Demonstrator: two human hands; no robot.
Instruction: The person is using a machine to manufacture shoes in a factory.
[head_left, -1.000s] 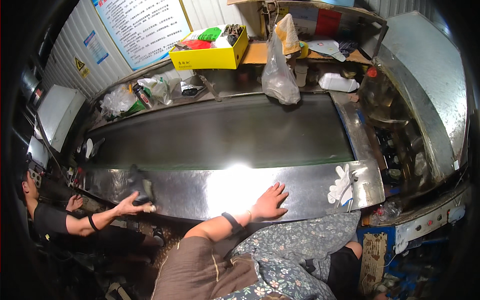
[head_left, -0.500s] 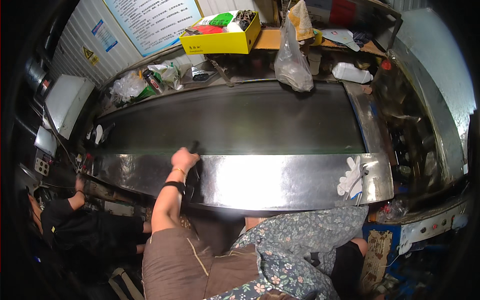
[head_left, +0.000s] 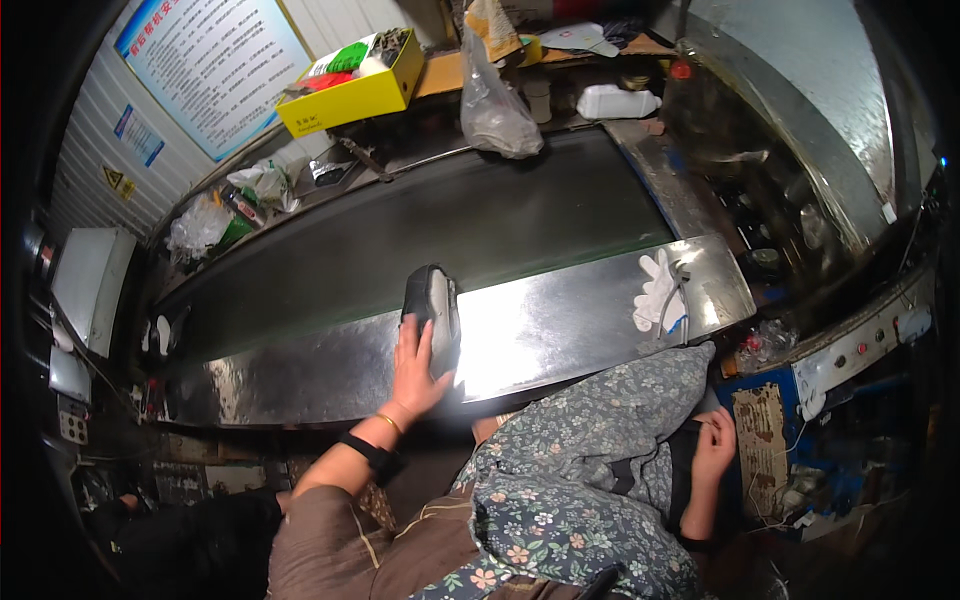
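A black shoe piece (head_left: 418,288) with a pale, whitish face lies where the dark belt (head_left: 520,220) meets the shiny metal ledge (head_left: 300,370). My left hand (head_left: 415,378) is at its near end, fingers spread and thumb held apart; the fingertips seem to touch its dark side. Low on the right, beside the floral apron (head_left: 560,450), my right hand (head_left: 713,445) is raised with curled fingers; whether anything is in them cannot be made out. A white glove (head_left: 657,290) lies on the ledge's right part, with a metal tool (head_left: 676,300) against it.
Beyond the belt stand a yellow box (head_left: 355,105), a hanging plastic bag (head_left: 498,115) and a white bottle (head_left: 617,102). Crumpled bags (head_left: 200,228) lie at the back left. A control panel (head_left: 865,350) with buttons is at the right. Another person's dark clothing (head_left: 200,530) shows lower left.
The view has turned and shifted. The shoe piece now shows plainly at my left hand, whose fingers have spread from a closed hold on something dark. My right hand has come into view.
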